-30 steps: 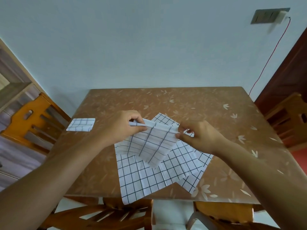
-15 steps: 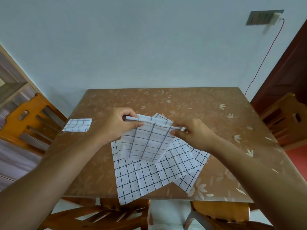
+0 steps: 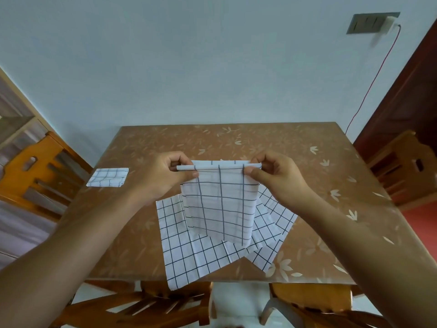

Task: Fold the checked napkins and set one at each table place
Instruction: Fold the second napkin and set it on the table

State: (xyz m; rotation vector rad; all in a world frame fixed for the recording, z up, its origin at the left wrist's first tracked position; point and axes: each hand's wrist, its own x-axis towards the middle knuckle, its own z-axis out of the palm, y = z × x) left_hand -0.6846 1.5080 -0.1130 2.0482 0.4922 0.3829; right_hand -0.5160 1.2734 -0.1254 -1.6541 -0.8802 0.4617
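Note:
I hold a white checked napkin [image 3: 220,204] up above the brown table [image 3: 295,147], folded over at its top edge and hanging down. My left hand [image 3: 165,176] pinches its top left corner and my right hand [image 3: 274,176] pinches its top right corner. Under it lie unfolded checked napkins [image 3: 189,252], spread flat and overlapping, with one corner hanging past the table's near edge. A small folded checked napkin [image 3: 107,177] lies at the table's left edge.
An orange wooden chair [image 3: 35,171] stands at the left of the table, another [image 3: 402,166] at the right, and chair backs [image 3: 146,304] show below the near edge. A pale wall runs behind the table, with a dark door [image 3: 413,91] at the right.
Both hands have lifted the napkin higher and drawn its top edge level and taut. It now hangs square instead of slanting.

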